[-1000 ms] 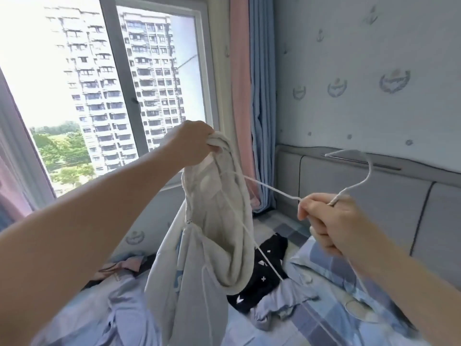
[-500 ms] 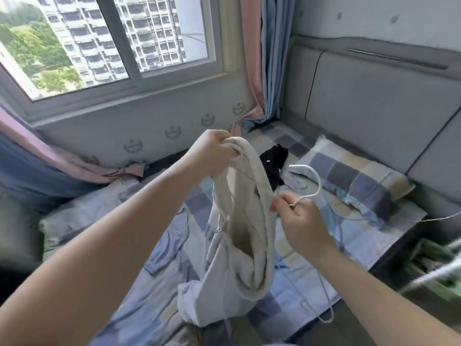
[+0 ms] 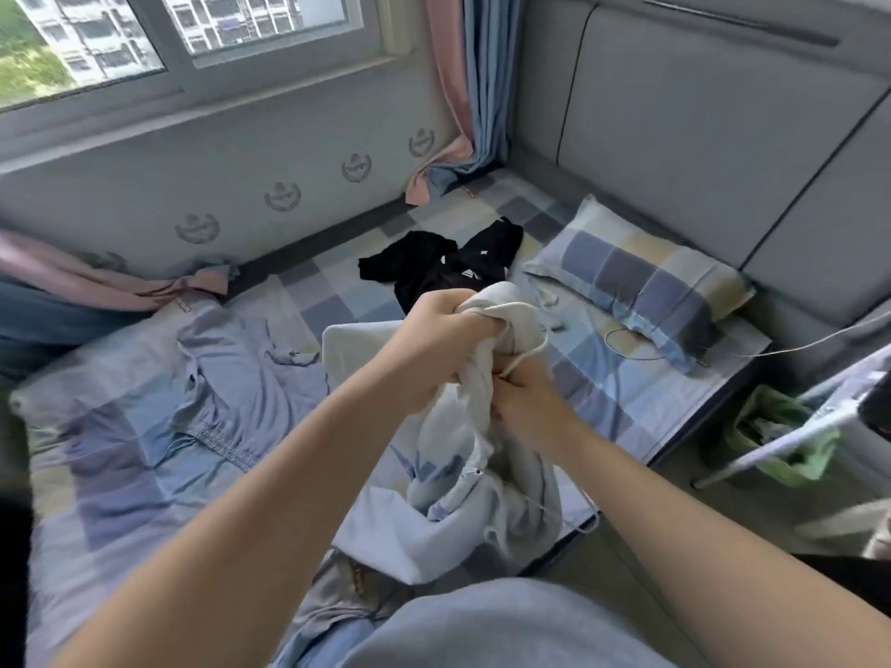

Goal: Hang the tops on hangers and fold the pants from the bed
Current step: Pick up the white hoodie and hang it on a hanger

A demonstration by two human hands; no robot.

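Note:
My left hand [image 3: 446, 332] grips the bunched neck of a pale grey hooded top [image 3: 463, 479], which hangs down over the bed's near edge. Just below it, my right hand [image 3: 523, 397] holds a white wire hanger [image 3: 523, 330]. Only the hanger's hook shows, poking out by the collar; the rest is hidden inside the cloth. Lilac-blue pants [image 3: 226, 378] lie spread flat on the checked bed [image 3: 347, 291] to the left. A black top [image 3: 443, 262] lies crumpled farther back, near the pillow.
A checked pillow [image 3: 641, 282] sits against the grey padded headboard [image 3: 699, 113]. A white cable [image 3: 641, 347] trails across the sheet. At right stand a white rack frame [image 3: 790, 426] and a green bag [image 3: 771, 436]. Pink and blue curtains [image 3: 463, 89] hang beside the window [image 3: 168, 36].
Both hands have come down and together over the bed. The hanger has gone from free in the air to inside the hooded top's neck. My view tilted down from the window.

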